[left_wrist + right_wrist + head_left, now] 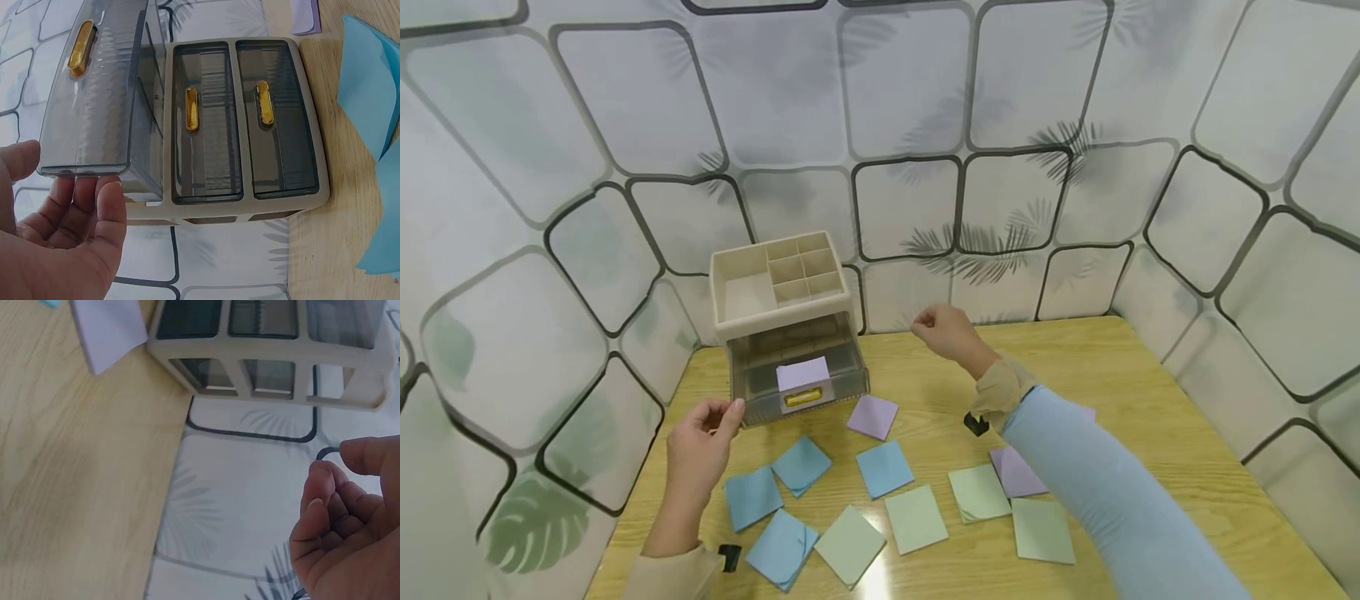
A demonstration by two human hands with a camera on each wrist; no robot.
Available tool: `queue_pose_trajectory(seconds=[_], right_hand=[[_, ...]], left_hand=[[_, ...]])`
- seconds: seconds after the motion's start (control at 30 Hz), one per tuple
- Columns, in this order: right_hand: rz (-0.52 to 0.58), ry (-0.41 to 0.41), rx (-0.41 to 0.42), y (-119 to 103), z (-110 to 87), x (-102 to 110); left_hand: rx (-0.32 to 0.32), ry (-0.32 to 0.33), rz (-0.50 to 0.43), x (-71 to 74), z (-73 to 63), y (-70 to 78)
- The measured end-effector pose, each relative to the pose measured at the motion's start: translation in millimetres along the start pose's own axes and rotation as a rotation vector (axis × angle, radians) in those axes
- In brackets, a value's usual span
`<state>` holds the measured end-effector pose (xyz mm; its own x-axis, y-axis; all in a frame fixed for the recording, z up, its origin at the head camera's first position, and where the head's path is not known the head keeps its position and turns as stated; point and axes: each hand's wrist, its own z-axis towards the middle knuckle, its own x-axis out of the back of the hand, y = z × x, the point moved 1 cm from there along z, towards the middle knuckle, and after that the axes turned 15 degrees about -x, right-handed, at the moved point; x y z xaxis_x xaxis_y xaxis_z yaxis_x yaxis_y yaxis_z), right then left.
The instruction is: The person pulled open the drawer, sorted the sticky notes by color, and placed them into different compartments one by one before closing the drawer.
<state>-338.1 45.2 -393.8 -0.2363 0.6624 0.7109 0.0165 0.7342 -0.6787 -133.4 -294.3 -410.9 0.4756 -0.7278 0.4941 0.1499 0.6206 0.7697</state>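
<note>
Left hand (pixel 697 454), the nearer, grips the pulled-out drawer (pixel 846 387) at its two o'clock; right hand (pixel 951 333), loosely curled, holds nothing.

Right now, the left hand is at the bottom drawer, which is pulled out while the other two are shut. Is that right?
Not quite: the top drawer is the one pulled out, with the left hand at it, as the left wrist view shows. The middle drawer and bottom drawer are shut.

Head view downward, wrist close-ups, shared organizer (pixel 784 317)
</note>
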Motion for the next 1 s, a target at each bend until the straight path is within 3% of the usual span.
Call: queue_pose_trajectory(seconds=[0.37,1.0], right_hand=[[0.006,-0.026,-0.02,25.2,3.2,-17.1],[-0.066,-0.092,-0.087,29.3,-2.2,-62.1]], left_hand=[[0.025,-0.001,-0.036,1.9,-0.5,1.2],[0.027,-0.003,-0.071,-1.4,0.2,3.1]])
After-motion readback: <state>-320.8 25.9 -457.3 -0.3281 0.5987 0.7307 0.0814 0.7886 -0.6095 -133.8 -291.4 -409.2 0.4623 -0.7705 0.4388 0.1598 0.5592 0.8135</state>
